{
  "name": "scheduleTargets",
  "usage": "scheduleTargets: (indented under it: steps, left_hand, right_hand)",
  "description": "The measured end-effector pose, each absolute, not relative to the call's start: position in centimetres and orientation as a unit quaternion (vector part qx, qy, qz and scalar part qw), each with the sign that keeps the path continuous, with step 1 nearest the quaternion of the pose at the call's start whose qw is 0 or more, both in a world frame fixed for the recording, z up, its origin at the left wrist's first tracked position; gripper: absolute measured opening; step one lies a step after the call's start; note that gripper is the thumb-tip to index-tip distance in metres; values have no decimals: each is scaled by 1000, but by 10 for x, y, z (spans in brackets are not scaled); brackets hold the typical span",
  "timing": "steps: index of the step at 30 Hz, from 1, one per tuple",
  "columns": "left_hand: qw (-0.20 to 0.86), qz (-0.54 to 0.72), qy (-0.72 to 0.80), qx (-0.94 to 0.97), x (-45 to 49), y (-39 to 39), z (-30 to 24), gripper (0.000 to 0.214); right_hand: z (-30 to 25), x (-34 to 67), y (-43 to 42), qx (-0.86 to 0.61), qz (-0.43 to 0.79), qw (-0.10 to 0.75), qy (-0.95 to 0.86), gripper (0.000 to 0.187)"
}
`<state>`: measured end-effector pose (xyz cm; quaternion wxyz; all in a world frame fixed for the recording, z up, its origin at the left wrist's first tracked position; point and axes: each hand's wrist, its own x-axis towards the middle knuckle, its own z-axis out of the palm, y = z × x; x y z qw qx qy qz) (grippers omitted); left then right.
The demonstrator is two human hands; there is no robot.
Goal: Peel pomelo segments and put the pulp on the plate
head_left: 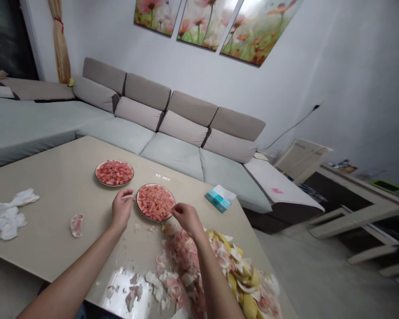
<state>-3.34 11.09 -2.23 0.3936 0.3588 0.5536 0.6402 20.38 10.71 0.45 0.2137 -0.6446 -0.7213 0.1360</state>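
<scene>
A dark-rimmed plate (172,217) heaped with pink pomelo pulp (155,201) sits on the table between my hands. Just left of its rim is my left hand (122,206), fingers stretched and apart, with nothing visible in them. At the plate's right rim, the fingertips of my right hand (185,217) are pinched together; what they hold, if anything, is too small to see. Below the right forearm lies a big pile of pink pomelo membranes (182,252) and yellow-green peel (249,305). Behind my left hand stands a second plate (101,181) of pink pulp (114,172).
One pomelo segment (76,225) and crumpled white tissues (9,219) lie on the left of the table (63,177). A blue tissue box (218,199) is near the far right edge. Membrane scraps (133,296) dot the front. A sofa (173,150) runs behind.
</scene>
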Motion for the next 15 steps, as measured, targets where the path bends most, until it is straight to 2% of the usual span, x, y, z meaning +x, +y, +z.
scheduleTargets:
  steps: [5,15]
  left_hand:
    - [398,634,558,358,-37,113,-26,26]
    - [368,555,592,454,-37,106,-13,21]
  right_hand:
    - [10,178,114,-615,126,328,-706,19]
    - [-41,162,41,-562,235,384,-694,24]
